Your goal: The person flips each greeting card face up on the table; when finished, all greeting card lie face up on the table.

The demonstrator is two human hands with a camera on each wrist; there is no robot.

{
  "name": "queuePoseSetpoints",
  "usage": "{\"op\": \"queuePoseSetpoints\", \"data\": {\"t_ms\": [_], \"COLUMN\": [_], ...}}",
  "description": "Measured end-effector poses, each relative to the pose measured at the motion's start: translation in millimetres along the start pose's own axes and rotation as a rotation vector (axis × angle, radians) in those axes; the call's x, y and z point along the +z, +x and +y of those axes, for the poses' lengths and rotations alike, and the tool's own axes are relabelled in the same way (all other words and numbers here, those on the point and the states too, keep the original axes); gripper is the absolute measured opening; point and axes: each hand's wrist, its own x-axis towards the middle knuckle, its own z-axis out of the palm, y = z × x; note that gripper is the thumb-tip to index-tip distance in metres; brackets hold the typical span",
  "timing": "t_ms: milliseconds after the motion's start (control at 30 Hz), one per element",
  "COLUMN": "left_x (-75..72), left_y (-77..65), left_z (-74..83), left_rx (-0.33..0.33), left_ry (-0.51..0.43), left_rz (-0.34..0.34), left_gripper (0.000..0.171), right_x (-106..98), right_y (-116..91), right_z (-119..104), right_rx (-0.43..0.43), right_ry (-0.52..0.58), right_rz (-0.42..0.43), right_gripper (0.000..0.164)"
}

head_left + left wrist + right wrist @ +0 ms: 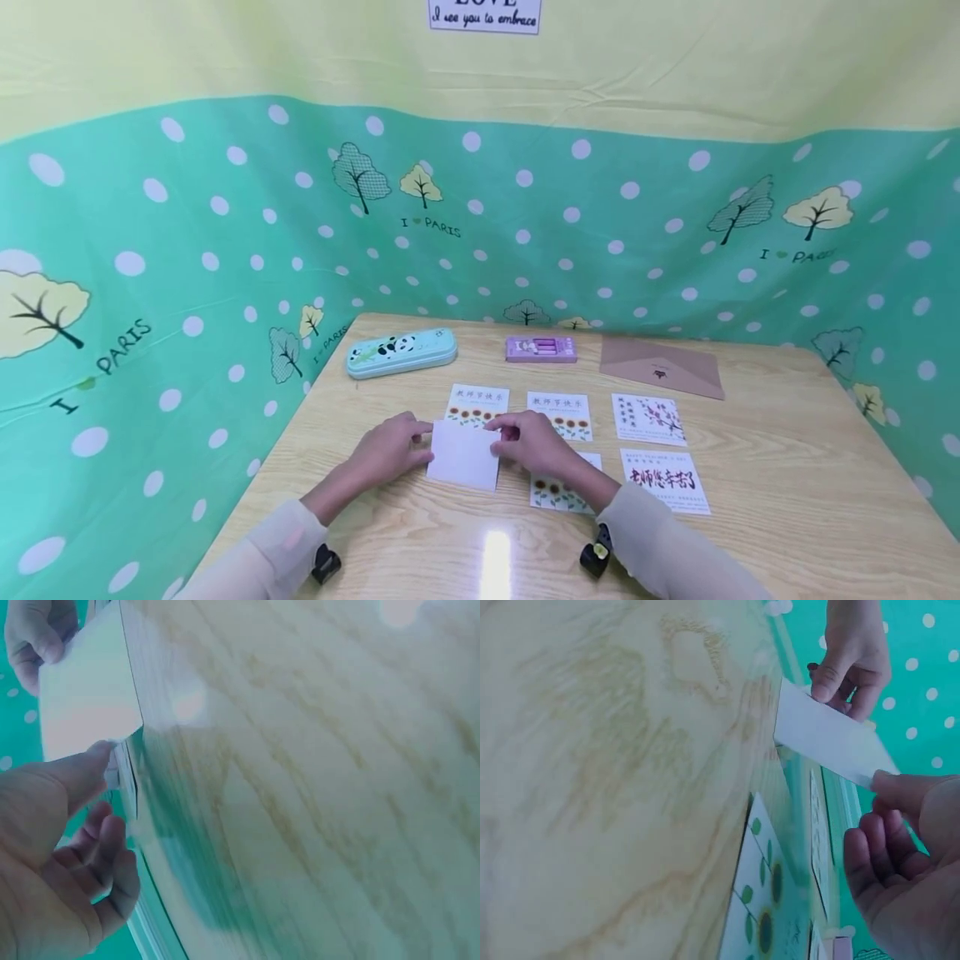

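Between both hands a blank white card (463,454) is held slightly tilted, its near edge at the wooden table. My left hand (392,448) pinches its left edge between thumb and fingers. On the opposite edge, my right hand (534,446) pinches it too; the right wrist view shows that thumb (900,789) on the card's corner. Just behind lies a sunflower card (477,400), partly covered by the white one. Another sunflower card (558,407) lies beyond the right hand, and a third sunflower card (551,493) is partly hidden under the right forearm.
A plum-blossom card (648,418) and a card with red writing (666,479) lie to the right. At the back are a panda pencil case (401,352), a purple pen box (541,349) and a brown envelope (660,367). A polka-dot cloth (450,208) hangs behind the table.
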Motion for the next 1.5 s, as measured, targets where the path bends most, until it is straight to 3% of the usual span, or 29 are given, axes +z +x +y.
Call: {"op": "queuePoseSetpoints", "data": {"t_ms": [133, 233, 367, 467, 667, 867, 1200, 1500], "left_x": [-2.3, -3.6, -4.1, -3.4, -1.7, 0.7, 2.2, 6.4], "left_y": [3.1, 5.0, 5.3, 5.1, 6.2, 7.3, 3.4, 3.9], "left_z": [0.2, 0.7, 0.0, -2.3, -9.3, -12.4, -4.0, -0.1], "left_rx": [0.023, 0.034, 0.059, 0.095, 0.173, 0.254, 0.172, 0.136], "left_ry": [-0.014, -0.036, -0.025, -0.026, -0.113, -0.127, -0.185, -0.151], "left_rz": [0.052, 0.094, 0.110, 0.075, -0.055, -0.115, -0.211, -0.222], "left_gripper": [0.010, 0.007, 0.009, 0.012, 0.021, 0.025, 0.038, 0.042], "right_x": [-4.9, -7.3, -7.3, -5.9, -1.1, 5.9, 14.8, 18.2], "right_y": [-1.8, -4.1, -8.6, -12.6, -17.0, -18.3, -20.9, -21.7], "right_z": [-2.6, -3.0, -2.1, -2.1, -2.3, -1.6, 1.0, -6.2], "right_rx": [-0.042, -0.062, -0.079, -0.083, -0.069, -0.038, -0.045, -0.025], "right_ry": [0.012, 0.037, 0.077, 0.066, -0.024, -0.049, -0.107, -0.149], "right_rz": [0.029, 0.037, 0.005, -0.038, -0.096, -0.138, -0.184, -0.176], "right_gripper": [0.016, 0.013, 0.026, 0.033, 0.020, 0.043, 0.058, 0.063]}}
